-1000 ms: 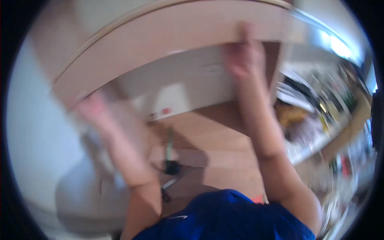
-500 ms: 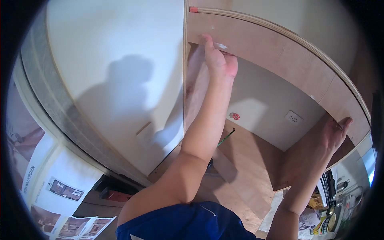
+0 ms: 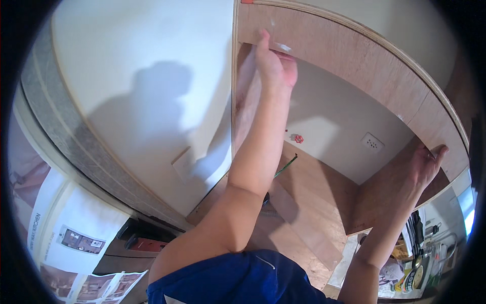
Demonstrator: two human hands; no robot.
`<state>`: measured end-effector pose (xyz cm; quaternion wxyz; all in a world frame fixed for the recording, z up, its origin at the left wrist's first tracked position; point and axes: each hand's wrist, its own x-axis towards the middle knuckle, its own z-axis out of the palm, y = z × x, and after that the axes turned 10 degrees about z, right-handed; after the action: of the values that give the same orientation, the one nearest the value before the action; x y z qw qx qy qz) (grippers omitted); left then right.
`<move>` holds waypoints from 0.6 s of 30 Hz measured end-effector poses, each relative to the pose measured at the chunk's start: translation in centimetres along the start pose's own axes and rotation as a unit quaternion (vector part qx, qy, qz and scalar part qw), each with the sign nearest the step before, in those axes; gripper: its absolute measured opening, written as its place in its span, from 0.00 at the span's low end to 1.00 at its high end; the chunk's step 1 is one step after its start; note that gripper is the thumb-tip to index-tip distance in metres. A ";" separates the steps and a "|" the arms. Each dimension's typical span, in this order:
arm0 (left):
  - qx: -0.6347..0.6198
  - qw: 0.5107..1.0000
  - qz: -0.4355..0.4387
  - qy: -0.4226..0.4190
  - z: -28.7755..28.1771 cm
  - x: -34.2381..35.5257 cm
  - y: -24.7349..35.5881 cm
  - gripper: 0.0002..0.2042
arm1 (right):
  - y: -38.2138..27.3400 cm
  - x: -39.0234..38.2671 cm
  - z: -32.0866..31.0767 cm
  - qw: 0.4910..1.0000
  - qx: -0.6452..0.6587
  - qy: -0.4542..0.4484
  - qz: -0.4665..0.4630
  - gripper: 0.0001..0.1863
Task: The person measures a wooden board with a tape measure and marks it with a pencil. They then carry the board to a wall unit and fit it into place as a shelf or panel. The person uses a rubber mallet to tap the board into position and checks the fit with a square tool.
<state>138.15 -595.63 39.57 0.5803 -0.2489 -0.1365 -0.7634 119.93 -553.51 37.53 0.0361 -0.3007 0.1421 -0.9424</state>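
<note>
A long plywood board [image 3: 349, 57] runs across the front of an open wooden cabinet, bowed by the lens. My left hand [image 3: 276, 67] grips its lower edge near the left end, thumb on the front face and fingers curled underneath, partly hidden. Toward the right end, my right hand [image 3: 424, 166] holds the same edge, its thumb also on the front. A pale smear marks the wood beside my left fingers. Inside the cabinet, behind the board, a red valve handle [image 3: 297, 138] and a white wall socket [image 3: 373, 143] show on the back wall.
On the cabinet's wooden floor [image 3: 324, 187] lies a loose plank [image 3: 309, 230], with a green tape measure blade [image 3: 286, 166] beside it. A white panel [image 3: 147, 45] stands at left, above printed sheets [image 3: 86, 235]. Bottles and kitchen items [image 3: 417, 273] crowd the lower right.
The board and my left hand sit slightly higher in the picture, as the view has shifted a little. Both hands keep their hold on the lower edge.
</note>
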 end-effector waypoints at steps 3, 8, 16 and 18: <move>0.034 0.999 -0.004 0.031 -0.9 1.2 2.6 0.26 | 0.7 0.8 -1.7 0.999 0.014 -0.017 0.022 0.17; 0.018 1.000 0.016 0.018 -0.9 1.8 2.5 0.26 | 0.2 1.1 -1.9 0.999 0.020 -0.032 0.018 0.17; 0.020 0.999 0.024 -0.040 -2.0 2.8 3.0 0.28 | 0.5 0.6 -0.9 1.000 0.005 -0.002 -0.002 0.16; 0.015 0.999 0.029 -0.033 -2.0 3.0 3.0 0.25 | 0.7 0.2 -0.4 1.000 0.007 -0.009 0.003 0.16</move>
<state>139.95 -599.93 39.29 0.6008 -0.2689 -0.1593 -0.7358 119.52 -554.16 37.11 0.0427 -0.3080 0.1362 -0.9406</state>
